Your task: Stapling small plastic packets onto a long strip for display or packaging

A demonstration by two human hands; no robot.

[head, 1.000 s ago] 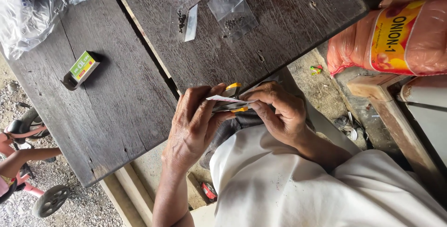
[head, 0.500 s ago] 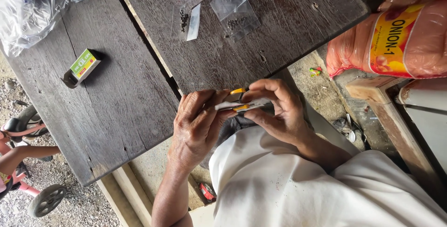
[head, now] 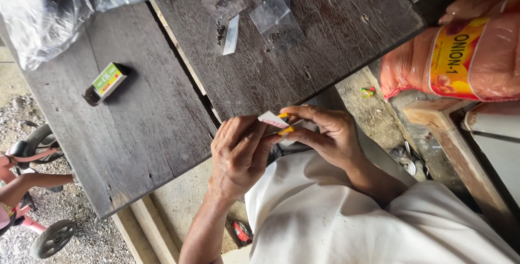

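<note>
Packet (head: pixel 272 119), small, white with a pink edge, sits pinched between both hands just off the near edge of the surface (head: pixel 162 134), above the person's lap. Left hand (head: pixel 238 153) is curled, its thumb and fingers closed on the packet from one side. Right hand (head: pixel 325 134) grips the other side with bent fingers; something small and yellow (head: pixel 285 130) shows between the fingertips, too hidden to tell what it is. On the grey planks lie clear bags (head: pixel 273 17) holding a few dark specks that look like seeds, with a white slip (head: pixel 232 34) beside them. A green box (head: pixel 107 81) lies well apart from them on another plank. A large plastic bag (head: pixel 38 9) rests at the surface's far corner. Orange net sacks (head: pixel 487 63) sit on a ledge off the surface's edge, their contents hard to make out.
</note>
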